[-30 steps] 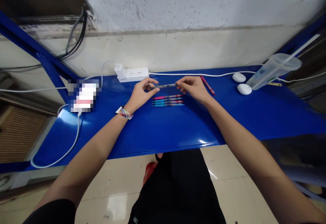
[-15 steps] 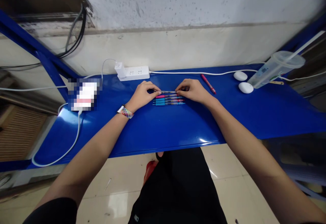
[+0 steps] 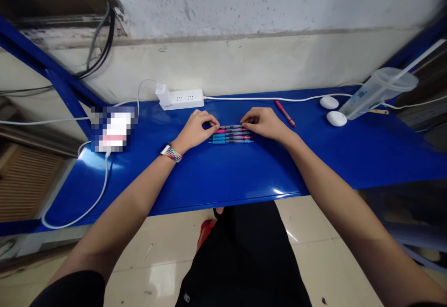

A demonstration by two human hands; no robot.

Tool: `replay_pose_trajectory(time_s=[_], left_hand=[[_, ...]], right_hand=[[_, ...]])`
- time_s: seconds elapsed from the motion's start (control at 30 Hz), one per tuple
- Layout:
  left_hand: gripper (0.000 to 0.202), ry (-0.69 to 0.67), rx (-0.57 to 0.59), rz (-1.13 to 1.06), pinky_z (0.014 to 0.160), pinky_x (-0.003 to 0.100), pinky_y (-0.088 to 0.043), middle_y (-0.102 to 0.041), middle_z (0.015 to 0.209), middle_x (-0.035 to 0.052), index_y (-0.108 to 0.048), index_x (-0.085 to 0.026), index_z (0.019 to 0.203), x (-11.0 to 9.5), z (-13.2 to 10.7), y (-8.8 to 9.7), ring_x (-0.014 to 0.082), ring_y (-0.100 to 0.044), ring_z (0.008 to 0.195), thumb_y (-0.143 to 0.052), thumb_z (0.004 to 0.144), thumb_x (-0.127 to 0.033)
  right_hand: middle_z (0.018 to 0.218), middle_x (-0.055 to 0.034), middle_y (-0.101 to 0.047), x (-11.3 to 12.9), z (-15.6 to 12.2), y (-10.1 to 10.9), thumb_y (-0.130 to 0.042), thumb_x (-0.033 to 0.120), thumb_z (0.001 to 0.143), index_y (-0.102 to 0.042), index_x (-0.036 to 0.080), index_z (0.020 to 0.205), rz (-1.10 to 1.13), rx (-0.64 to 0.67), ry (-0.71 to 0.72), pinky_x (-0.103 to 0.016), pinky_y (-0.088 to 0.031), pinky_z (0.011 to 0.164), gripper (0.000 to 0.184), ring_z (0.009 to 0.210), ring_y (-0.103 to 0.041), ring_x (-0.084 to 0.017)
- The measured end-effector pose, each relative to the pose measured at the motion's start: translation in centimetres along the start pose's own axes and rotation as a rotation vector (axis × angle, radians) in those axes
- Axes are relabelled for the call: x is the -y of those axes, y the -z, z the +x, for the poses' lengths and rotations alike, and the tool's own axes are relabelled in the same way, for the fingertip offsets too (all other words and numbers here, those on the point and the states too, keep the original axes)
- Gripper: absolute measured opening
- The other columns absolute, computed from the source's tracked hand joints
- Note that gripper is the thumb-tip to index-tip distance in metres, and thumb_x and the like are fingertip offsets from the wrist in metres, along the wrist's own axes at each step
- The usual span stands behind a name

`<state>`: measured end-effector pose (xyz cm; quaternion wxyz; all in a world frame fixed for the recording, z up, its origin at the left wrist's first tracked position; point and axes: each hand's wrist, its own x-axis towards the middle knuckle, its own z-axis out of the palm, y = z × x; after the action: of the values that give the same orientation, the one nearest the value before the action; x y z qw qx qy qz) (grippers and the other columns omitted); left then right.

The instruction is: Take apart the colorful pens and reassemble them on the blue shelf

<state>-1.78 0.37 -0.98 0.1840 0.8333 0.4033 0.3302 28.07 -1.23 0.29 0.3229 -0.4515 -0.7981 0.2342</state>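
Several pens lie side by side in a row on the blue table (image 3: 230,172). At the far side of the row is a dark, clear-barrelled pen (image 3: 230,126), pinched at its left end by my left hand (image 3: 197,129) and at its right end by my right hand (image 3: 261,123). Right in front of it lies a pen with a pink grip (image 3: 221,131). Blue pens (image 3: 230,142) make up the near side of the row. The fingertips of both hands partly cover the ends of the farthest pen.
A red pen (image 3: 285,113) lies apart, right of my right hand. Behind stands a white power strip (image 3: 185,98) with a charger (image 3: 162,95). At right are two white rounded objects (image 3: 336,118) and a tilted clear plastic cup (image 3: 370,93). A blurred-out device (image 3: 115,130) with cables sits at left.
The farthest pen now rests closer against the pink-gripped pen, its gap to the row narrowed. Both hands keep nearly the same place, and the view has shifted slightly.
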Motion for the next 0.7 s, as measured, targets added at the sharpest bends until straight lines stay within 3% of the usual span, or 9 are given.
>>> replay_pose_trajectory(time_s=[0.17, 0.3, 0.47, 0.7], left_hand=[[0.010, 0.052, -0.006, 0.010, 0.108, 0.049, -0.051, -0.083, 0.108, 0.0054, -0.082, -0.027, 0.100, -0.8, -0.1, 0.0, 0.0290, -0.069, 0.109, -0.073, 0.101, -0.028], [0.017, 0.138, -0.116, -0.168, 0.105, 0.046, -0.055, -0.083, 0.111, 0.0061, -0.079, -0.025, 0.102, -1.5, -0.1, -1.0, 0.0266, -0.073, 0.109, -0.064, 0.107, -0.031], [0.020, 0.251, -0.215, -0.375, 0.109, 0.043, -0.056, -0.084, 0.113, 0.0071, -0.074, -0.025, 0.105, -2.3, -0.4, -2.5, 0.0246, -0.077, 0.114, -0.058, 0.111, -0.035], [0.029, 0.294, -0.262, -0.560, 0.116, 0.043, -0.052, -0.083, 0.120, 0.0093, -0.069, -0.026, 0.115, -3.0, -0.6, -3.8, 0.0255, -0.076, 0.124, -0.055, 0.114, -0.051]], right_hand=[[0.100, -0.0090, -0.085, -0.1, 0.2, -1.0, -0.071, 0.027, 0.092, -0.087, 0.022, 0.094, -0.009, -0.161, -0.121, -0.045, -0.059, 0.088, 0.017, 0.093, -0.077, -0.030], [0.108, -0.0075, -0.086, 0.3, 0.3, -3.1, -0.069, 0.028, 0.094, -0.086, 0.026, 0.098, 0.163, -0.338, -0.194, -0.048, -0.061, 0.098, 0.018, 0.102, -0.079, -0.030], [0.113, -0.0070, -0.085, 1.4, -0.1, -5.4, -0.067, 0.030, 0.095, -0.085, 0.027, 0.100, 0.319, -0.413, -0.141, -0.048, -0.059, 0.104, 0.020, 0.111, -0.077, -0.030], [0.113, -0.0055, -0.085, 2.2, -0.1, -5.9, -0.066, 0.029, 0.094, -0.084, 0.028, 0.097, 0.440, -0.445, -0.155, -0.048, -0.056, 0.112, 0.019, 0.117, -0.076, -0.029]])
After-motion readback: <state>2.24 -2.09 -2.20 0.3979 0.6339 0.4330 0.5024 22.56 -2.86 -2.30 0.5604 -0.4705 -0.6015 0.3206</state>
